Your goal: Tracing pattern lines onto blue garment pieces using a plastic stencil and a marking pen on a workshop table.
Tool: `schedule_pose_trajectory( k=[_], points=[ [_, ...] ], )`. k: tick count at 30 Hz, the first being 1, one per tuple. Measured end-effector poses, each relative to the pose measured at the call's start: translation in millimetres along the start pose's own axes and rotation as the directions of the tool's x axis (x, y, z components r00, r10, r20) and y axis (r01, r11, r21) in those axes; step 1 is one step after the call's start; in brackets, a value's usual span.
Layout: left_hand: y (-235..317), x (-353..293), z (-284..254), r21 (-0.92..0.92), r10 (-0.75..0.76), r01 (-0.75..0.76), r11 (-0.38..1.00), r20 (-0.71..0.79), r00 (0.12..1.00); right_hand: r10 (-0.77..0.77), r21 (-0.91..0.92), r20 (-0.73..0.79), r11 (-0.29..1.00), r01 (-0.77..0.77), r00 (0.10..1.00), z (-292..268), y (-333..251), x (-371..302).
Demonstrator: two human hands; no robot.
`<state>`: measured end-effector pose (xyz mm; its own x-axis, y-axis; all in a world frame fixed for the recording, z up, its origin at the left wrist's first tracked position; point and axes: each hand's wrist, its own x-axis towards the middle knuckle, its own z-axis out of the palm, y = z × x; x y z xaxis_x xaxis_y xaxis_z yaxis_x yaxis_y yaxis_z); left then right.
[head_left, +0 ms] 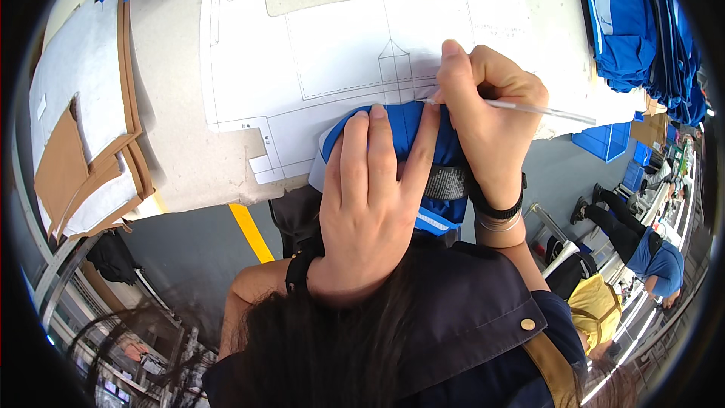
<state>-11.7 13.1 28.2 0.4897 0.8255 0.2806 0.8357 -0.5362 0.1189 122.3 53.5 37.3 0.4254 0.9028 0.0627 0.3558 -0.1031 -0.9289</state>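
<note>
A blue fabric piece point(404, 122) lies over the lower edge of a white paper pattern point(340, 45) with drawn lines and a long cut-out slot. My left hand point(366, 174) rests flat on the fabric with its fingers spread, pressing it to the table. In my right hand point(495, 109) is a slim, clear-barrelled pen point(559, 114), its tip at the fabric's upper edge near my left index finger. A dark, textured strip point(445, 183) shows on the blue cloth below my fingers. Part of the fabric hangs over the table edge.
Brown cardboard and white paper templates point(83, 128) are stacked on the table's left side. Folded blue garments point(619, 23) lie at the right, near a blue crate point(604, 141) on the floor. A person in blue point(653, 261) is farther right. Yellow tape point(251, 233) marks the floor.
</note>
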Motion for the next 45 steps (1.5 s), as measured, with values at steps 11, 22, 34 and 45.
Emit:
schedule_pose_trajectory(
  k=[11, 22, 34, 45],
  points=[
    [0, 3, 1, 0.028, 0.004, -0.004, 1.0, 0.025, 1.0, 0.05, 0.121, -0.04, 0.992, -0.045, 0.998, 0, -5, 4],
    [-12, 11, 1, -0.209, -0.014, -0.01, 0.978, -0.113, 0.993, 0.045, 0.307, -0.11, 0.952, -0.009, 0.993, -2, 2, 8],
    [-34, 15, -20, -0.377, -0.264, 0.279, 0.883, 0.092, 0.96, 0.006, 0.373, -0.133, 0.927, 0.045, 0.991, -10, 3, 8],
    [-73, 32, -80, -0.795, -0.309, 0.606, -0.015, 0.58, 0.754, -0.067, 0.262, -0.311, 0.953, 0.153, 0.948, -61, 9, -7]
  ],
)
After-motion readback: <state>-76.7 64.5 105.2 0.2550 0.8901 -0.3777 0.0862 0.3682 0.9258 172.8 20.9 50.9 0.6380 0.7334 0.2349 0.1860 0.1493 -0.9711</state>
